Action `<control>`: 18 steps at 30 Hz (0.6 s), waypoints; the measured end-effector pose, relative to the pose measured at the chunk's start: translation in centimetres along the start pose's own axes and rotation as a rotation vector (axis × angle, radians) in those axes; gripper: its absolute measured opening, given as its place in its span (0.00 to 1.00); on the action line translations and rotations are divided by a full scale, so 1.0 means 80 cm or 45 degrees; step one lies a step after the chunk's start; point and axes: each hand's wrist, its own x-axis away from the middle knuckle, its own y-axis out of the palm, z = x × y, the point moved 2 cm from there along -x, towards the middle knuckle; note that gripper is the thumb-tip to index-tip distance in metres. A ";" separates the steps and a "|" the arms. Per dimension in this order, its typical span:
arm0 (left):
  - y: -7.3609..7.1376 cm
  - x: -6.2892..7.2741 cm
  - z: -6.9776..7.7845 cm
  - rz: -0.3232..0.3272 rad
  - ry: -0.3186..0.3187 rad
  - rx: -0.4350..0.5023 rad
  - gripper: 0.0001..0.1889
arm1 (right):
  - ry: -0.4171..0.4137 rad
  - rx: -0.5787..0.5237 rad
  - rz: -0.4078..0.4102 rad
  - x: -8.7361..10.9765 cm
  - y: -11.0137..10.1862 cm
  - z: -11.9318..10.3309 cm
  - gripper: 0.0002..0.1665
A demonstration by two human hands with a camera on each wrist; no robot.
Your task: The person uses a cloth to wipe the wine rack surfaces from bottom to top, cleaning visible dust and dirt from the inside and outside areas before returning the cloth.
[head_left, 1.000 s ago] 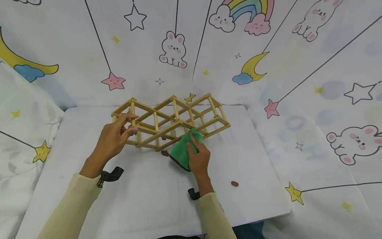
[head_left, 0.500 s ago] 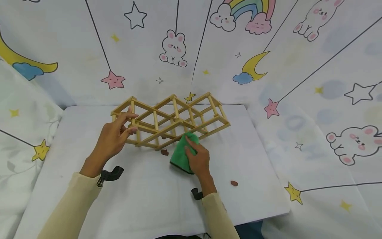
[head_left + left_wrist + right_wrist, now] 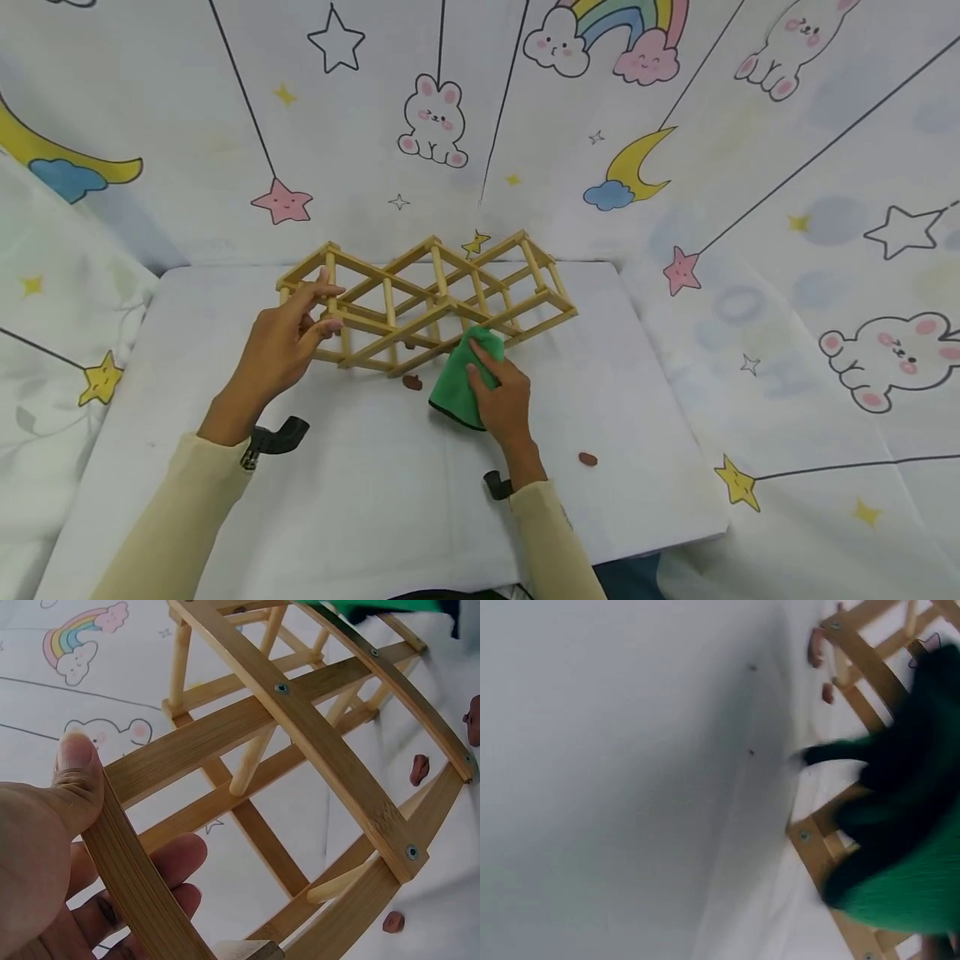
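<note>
A zigzag lattice rack of light wooden slats and dowels (image 3: 442, 302) stands at the back of the table in the head view. My left hand (image 3: 277, 346) grips its left end; in the left wrist view the thumb lies on one side of a slat (image 3: 142, 877) and fingers curl behind it. My right hand (image 3: 506, 404) holds a green cloth with a dark edge (image 3: 456, 387) against the rack's front lower middle. The cloth covers part of that slat and hides some fingertips. In the right wrist view the cloth (image 3: 922, 892) is blurred.
Reddish-brown lumps lie on the white tabletop (image 3: 360, 500): one (image 3: 412, 382) before the rack, one (image 3: 588, 459) to the right, another partly seen beneath the slats. A printed curtain (image 3: 525, 125) rises close behind the rack.
The right hand and cloth have shifted slightly left and down along the rack's front, then a little back up. The left hand and rack stay in place.
</note>
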 end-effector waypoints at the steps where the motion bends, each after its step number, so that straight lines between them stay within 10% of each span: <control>1: 0.000 0.001 -0.001 0.000 -0.006 -0.002 0.26 | -0.014 -0.029 0.053 0.000 0.000 0.000 0.25; 5: -0.003 0.003 -0.002 0.002 -0.015 -0.001 0.26 | -0.027 -0.014 0.220 -0.007 -0.004 0.007 0.26; 11: -0.001 0.005 -0.001 0.001 -0.010 -0.007 0.26 | 0.258 0.234 0.069 0.000 -0.009 0.027 0.24; 18: 0.000 -0.002 0.001 -0.004 0.005 -0.011 0.27 | 0.153 -0.005 0.116 -0.005 -0.012 0.023 0.28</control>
